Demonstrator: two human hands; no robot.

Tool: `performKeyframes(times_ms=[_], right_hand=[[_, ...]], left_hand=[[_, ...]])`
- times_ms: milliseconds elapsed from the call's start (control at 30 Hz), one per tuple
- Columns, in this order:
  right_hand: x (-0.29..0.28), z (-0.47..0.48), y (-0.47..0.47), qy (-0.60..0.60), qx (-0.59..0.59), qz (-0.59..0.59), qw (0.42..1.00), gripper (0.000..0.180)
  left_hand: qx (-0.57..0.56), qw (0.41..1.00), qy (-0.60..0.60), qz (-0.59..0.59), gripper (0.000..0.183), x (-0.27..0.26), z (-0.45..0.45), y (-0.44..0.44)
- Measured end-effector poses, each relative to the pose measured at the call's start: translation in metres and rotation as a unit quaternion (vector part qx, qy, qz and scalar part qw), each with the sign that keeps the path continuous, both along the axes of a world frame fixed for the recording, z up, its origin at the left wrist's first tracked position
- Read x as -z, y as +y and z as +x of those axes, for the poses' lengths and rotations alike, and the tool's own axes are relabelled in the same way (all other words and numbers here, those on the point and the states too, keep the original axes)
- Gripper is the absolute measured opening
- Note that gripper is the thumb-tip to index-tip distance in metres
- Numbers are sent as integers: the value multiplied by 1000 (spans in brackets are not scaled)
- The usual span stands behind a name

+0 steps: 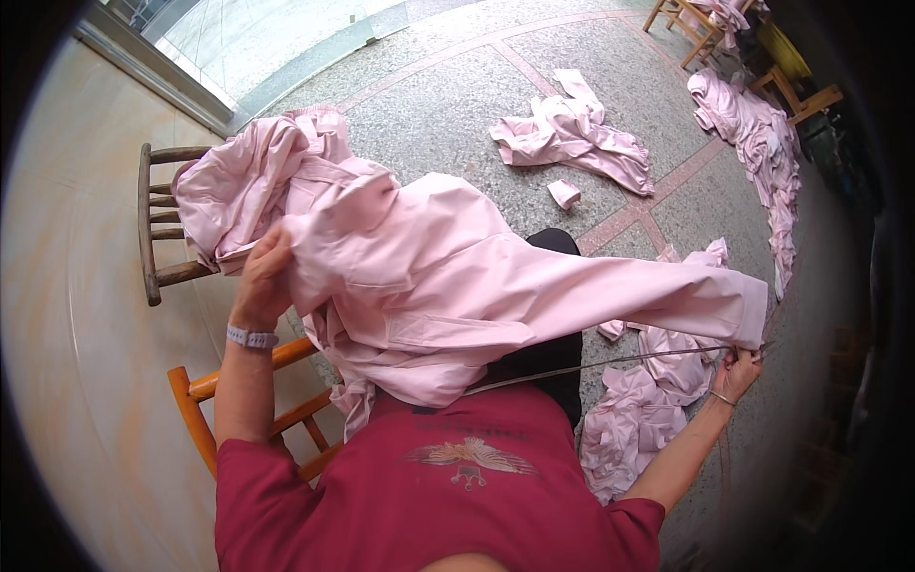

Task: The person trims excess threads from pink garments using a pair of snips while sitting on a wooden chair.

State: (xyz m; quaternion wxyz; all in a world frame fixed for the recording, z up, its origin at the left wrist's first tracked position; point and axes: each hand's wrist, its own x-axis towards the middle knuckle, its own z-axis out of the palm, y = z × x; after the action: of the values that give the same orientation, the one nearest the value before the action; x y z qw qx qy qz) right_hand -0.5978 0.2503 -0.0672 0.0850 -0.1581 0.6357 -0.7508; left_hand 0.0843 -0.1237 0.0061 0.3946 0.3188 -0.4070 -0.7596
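A pink cloth garment (457,264) with sewn pockets, seemingly trousers, lies across my lap, one leg stretched to the right. At its left end my left hand (266,268), with a pale wristband, grips a fold of the cloth. My right hand (740,368) is closed at the hem (753,314) of the outstretched leg. A thin dark cord (593,365) runs from my waist to that hand. A small dark pointed tip shows beside those fingers; what tool it belongs to is hidden. More pink cloth (243,179) is heaped on a wooden chair at the left.
Pink garments lie on the speckled floor ahead (572,139), beside my right arm (636,422) and in a long pile (758,143) at the far right. A small pink piece (564,194) lies nearby. Wooden chair rails (146,222) stand left, another orange-brown chair (196,415) beside me.
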Motion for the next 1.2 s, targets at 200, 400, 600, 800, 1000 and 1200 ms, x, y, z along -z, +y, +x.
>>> performKeyframes(times_ms=[200, 400, 600, 800, 1000, 1200], right_hand=[[-1, 16, -23, -31, -4, -10, 999, 14], [-9, 30, -51, -1, -11, 34, 999, 16], [-25, 46, -66, -32, 14, 65, 997, 16], [-20, 46, -68, -32, -1, 52, 998, 18], [-17, 56, -77, -51, -88, 12, 995, 17], [35, 116, -86, -54, -173, 217, 959, 12]], left_hand=[[-64, 962, 258, 64, 55, 7, 5, 22], [-9, 991, 64, 121, 42, 118, 13, 61], [45, 954, 287, 76, 56, 96, 49, 32], [171, 904, -367, -135, 45, 7, -17, 71], [-101, 987, 2, 125, 47, 13, -1, 12], [-82, 990, -9, 117, 48, 43, 93, -61]])
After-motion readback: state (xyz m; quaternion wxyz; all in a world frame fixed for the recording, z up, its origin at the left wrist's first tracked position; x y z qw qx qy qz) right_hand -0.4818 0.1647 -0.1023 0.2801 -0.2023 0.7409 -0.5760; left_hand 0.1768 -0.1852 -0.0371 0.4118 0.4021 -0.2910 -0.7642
